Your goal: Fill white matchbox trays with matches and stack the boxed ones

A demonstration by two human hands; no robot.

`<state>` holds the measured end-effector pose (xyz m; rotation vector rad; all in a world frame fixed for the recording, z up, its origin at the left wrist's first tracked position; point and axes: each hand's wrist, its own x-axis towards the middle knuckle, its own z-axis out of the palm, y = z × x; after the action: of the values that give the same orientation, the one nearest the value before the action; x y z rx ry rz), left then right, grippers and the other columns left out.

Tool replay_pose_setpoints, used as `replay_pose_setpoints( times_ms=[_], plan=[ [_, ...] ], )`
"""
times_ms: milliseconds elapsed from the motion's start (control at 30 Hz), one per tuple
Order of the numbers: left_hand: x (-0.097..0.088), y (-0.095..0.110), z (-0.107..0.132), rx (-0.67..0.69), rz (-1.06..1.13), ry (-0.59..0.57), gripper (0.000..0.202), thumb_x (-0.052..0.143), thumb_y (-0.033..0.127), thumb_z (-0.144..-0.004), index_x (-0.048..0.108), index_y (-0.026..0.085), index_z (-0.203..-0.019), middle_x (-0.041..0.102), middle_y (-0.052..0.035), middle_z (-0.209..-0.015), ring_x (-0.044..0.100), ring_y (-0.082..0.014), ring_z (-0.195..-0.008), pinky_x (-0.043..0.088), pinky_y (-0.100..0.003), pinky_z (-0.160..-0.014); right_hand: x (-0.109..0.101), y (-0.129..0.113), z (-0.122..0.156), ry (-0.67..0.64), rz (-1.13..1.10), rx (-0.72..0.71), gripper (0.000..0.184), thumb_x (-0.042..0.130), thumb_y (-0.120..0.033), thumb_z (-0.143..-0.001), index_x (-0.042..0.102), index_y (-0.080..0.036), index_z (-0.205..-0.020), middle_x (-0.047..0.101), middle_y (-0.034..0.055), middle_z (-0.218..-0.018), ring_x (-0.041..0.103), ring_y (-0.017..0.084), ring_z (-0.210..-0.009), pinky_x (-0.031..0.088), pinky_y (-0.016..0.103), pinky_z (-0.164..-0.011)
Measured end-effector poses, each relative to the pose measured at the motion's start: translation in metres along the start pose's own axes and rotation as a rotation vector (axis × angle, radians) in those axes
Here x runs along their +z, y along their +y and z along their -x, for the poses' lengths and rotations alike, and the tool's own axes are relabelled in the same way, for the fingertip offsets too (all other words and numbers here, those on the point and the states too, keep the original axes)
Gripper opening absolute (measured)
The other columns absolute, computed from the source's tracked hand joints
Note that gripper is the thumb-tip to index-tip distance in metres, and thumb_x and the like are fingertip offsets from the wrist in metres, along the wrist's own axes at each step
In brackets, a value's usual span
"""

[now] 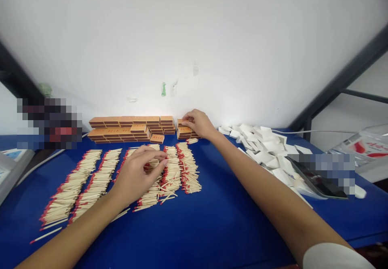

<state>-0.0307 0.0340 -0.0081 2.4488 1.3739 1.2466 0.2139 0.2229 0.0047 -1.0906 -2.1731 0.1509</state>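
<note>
My right hand [198, 123] is at the smaller stack of orange matchboxes by the wall. Its thumb and fingers grip a matchbox [180, 122] on top, which they partly cover. Just below lies another matchbox [184, 130] of that stack. Over the rows of matches, my left hand [141, 171] hovers with thumb and forefinger a little apart and nothing visible between them. Red-headed matches [171, 172] lie in several slanted rows, some hidden beneath this hand. A long stack of matchboxes [113, 132] runs along the wall, with a single matchbox [157, 138] in front.
White cardboard pieces [266, 141] are heaped on the right of the blue table [224, 220]. Beside them lies a dark flat device [318, 180], partly blurred. A clear plastic package [363, 145] is at far right. Dark metal bars [330, 83] slant at the side.
</note>
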Motion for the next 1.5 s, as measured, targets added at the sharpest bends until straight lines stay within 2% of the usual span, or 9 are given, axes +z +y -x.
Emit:
replay_pose_setpoints(
  times_ms=[133,267,433,533,633,733,833,1367,1500],
  plan=[
    [-0.005,0.0,-0.009,-0.031,-0.174,-0.041,0.026,0.062,0.042,-0.096,0.077,0.023,-0.104,0.077,-0.0057,-0.098,0.065,-0.025,-0.095,0.052,-0.038,-0.085,-0.017,0.001,0.006,0.105,-0.039,0.057,0.018,0.066,-0.034,-0.093,0.075,-0.018,-0.093,0.074,0.0061,-0.095,0.064,0.018,-0.085,0.047,0.03,-0.082],
    [-0.003,0.008,-0.034,-0.092,-0.418,-0.153,0.037,0.055,0.05,-0.097,0.078,0.021,-0.097,0.078,-0.0072,-0.092,0.063,-0.0304,-0.096,0.048,-0.044,-0.087,-0.04,0.007,0.035,0.195,0.107,0.203,0.028,0.055,-0.037,-0.099,0.073,-0.018,-0.091,0.075,0.0065,-0.093,0.064,0.019,-0.083,0.046,0.031,-0.081],
    [0.015,0.016,-0.082,-0.205,-0.501,-0.281,0.053,0.051,0.064,-0.094,0.079,0.019,-0.093,0.077,-0.0107,-0.086,0.067,-0.0321,-0.094,0.049,-0.043,-0.083,-0.054,0.014,0.079,-0.005,0.387,0.466,0.04,0.043,-0.046,-0.104,0.071,-0.019,-0.105,0.076,0.0097,-0.104,0.068,0.023,-0.094,0.046,0.031,-0.078],
    [0.03,0.013,-0.108,-0.305,-0.538,-0.356,0.06,0.051,0.07,-0.091,0.078,0.017,-0.083,0.073,-0.0129,-0.076,0.07,-0.0335,-0.086,0.052,-0.043,-0.077,-0.056,0.015,0.087,-0.084,0.45,0.498,0.044,0.046,-0.051,-0.102,0.073,-0.016,-0.099,0.075,0.0158,-0.103,0.07,0.028,-0.094,0.047,0.034,-0.077],
    [0.044,0.005,-0.122,-0.397,-0.562,-0.44,0.058,0.059,0.069,-0.089,0.075,0.014,-0.092,0.073,-0.0147,-0.089,0.07,-0.0357,-0.093,0.055,-0.047,-0.082,-0.055,0.013,0.086,-0.14,0.494,0.479,0.045,0.049,-0.053,-0.1,0.072,-0.014,-0.101,0.073,0.0193,-0.111,0.069,0.03,-0.1,0.047,0.036,-0.08],
    [0.054,-0.006,-0.127,-0.434,-0.551,-0.528,0.036,0.064,0.039,-0.099,0.062,0.017,-0.127,0.063,-0.0109,-0.127,0.065,-0.0252,-0.109,0.058,-0.045,-0.091,-0.053,0.01,0.084,-0.195,0.516,0.442,0.042,0.052,-0.051,-0.1,0.071,-0.014,-0.105,0.071,0.019,-0.116,0.068,0.03,-0.104,0.048,0.036,-0.082],
    [0.06,-0.015,-0.128,-0.422,-0.533,-0.555,0.037,0.064,0.035,-0.099,0.059,0.018,-0.131,0.061,-0.0112,-0.131,0.065,-0.0248,-0.111,0.058,-0.046,-0.092,-0.05,0.007,0.084,-0.234,0.531,0.408,0.041,0.053,-0.049,-0.1,0.07,-0.013,-0.109,0.07,0.0198,-0.117,0.068,0.03,-0.105,0.049,0.036,-0.083],
    [0.066,-0.02,-0.129,-0.362,-0.525,-0.537,0.038,0.064,0.036,-0.099,0.059,0.017,-0.131,0.061,-0.0114,-0.131,0.065,-0.0252,-0.111,0.058,-0.047,-0.092,-0.045,0.013,0.081,-0.268,0.56,0.335,0.042,0.049,-0.048,-0.102,0.07,-0.013,-0.111,0.072,0.0191,-0.112,0.068,0.03,-0.103,0.049,0.036,-0.081],
    [0.053,-0.01,-0.126,-0.333,-0.525,-0.475,0.035,0.066,0.051,-0.093,0.075,0.018,-0.098,0.074,-0.0109,-0.097,0.07,-0.0276,-0.095,0.054,-0.037,-0.083,-0.064,0.021,0.081,-0.256,0.607,0.364,0.038,0.055,-0.047,-0.1,0.07,-0.015,-0.111,0.072,0.0184,-0.113,0.068,0.031,-0.103,0.048,0.037,-0.081]
  ],
)
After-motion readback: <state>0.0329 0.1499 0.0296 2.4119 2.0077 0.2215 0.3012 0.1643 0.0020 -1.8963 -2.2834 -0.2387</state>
